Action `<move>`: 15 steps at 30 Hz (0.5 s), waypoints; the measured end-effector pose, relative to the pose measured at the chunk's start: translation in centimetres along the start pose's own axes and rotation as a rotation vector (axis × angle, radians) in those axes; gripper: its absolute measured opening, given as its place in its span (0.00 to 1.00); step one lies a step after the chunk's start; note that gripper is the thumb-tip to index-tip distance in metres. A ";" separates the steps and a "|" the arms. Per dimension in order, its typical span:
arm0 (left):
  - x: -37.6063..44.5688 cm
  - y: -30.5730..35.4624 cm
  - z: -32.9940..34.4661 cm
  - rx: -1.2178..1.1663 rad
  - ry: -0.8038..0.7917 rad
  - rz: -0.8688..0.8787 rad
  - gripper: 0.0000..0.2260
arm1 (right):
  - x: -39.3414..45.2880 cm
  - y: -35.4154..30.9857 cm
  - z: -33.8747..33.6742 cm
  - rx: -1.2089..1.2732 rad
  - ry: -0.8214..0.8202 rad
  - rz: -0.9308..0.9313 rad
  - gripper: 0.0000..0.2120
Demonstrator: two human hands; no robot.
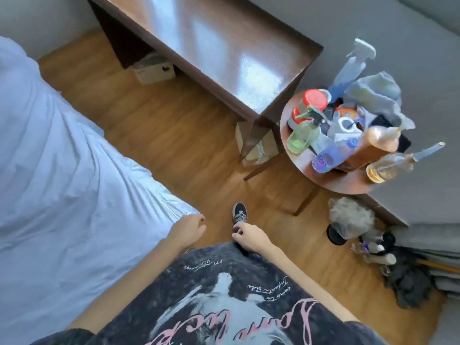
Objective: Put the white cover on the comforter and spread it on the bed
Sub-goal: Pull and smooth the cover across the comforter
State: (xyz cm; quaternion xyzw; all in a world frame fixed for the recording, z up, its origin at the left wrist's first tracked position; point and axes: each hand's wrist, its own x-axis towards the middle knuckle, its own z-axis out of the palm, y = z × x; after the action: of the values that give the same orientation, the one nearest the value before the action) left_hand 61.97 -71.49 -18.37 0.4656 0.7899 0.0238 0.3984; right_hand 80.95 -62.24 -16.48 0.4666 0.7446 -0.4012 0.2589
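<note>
A dark printed T-shirt (pixel 224 307) filled the bottom of the view, nearest the camera, with both bare forearms reaching forward from it. Below lay a wooden floor (pixel 174 135), and one dark sneaker (pixel 239 212) pointed ahead on it.

On the left, the bed (pixel 29 282) was covered by the white comforter (pixel 62 158), rumpled into long folds, its edge hanging beside the floor. A dark wooden desk, the main surface (pixel 211 46), stood ahead against a grey wall, with a white box (pixel 154 70) under it on the floor. To its right stood a small round surface (pixel 343 180) crowded with spray bottles (pixel 353 66), a red-capped container (pixel 315 99), a green bottle (pixel 300 139), an amber bottle (pixel 378 146) and a grey cloth (pixel 375 93). On the floor under it lay a fluffy grey duster (pixel 351 215) and dark rags (pixel 408 282).

The left hand (pixel 188 229) hung just beside the comforter's corner, fingers loosely curled, and whether it touched the fabric could not be told. The right hand (pixel 251 236) hung over the floor near the sneaker, fingers loosely curled and holding nothing.
</note>
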 end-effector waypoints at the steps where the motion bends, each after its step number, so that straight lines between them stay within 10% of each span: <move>1: 1.2 0.2 -0.8 -0.028 0.017 -0.044 0.17 | 1.9 -0.3 -2.2 -0.019 -0.011 -0.016 0.18; 15: 13.5 -2.5 -13.5 -0.532 0.245 -0.549 0.16 | 23.9 -17.6 -22.3 -0.347 -0.203 -0.271 0.18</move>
State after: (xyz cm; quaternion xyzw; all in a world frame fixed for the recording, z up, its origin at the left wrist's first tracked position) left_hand 48.03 -58.21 -18.36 0.1117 0.8928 0.1757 0.3994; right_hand 54.51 -36.18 -16.20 0.2683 0.8282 -0.3431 0.3526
